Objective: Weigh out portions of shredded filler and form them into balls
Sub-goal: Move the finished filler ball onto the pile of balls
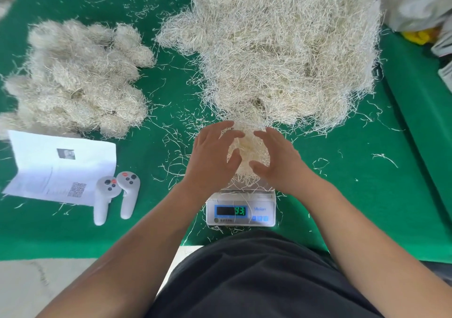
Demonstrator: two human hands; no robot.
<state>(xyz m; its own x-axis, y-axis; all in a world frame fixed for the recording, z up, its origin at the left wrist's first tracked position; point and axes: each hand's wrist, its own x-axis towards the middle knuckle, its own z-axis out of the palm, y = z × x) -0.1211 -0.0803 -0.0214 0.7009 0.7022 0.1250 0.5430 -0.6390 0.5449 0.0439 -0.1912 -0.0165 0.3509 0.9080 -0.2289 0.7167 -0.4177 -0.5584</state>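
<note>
Cupping the portion [247, 146] on the scale [241, 210] between left hand [210, 156] and right hand [276, 161], fingers spread and lightly curved, likely gathers strands before balling, the heap [281, 48] just behind.

A green felt-covered table [159, 92] carries a big loose heap of shredded filler [286, 48] at the back, a cluster of formed filler balls [75, 78] on the left, a white scale [241, 209] near the front edge, a printed paper sheet [58, 166], two white handheld controllers [117, 195], and scattered stray strands [176, 127].
</note>
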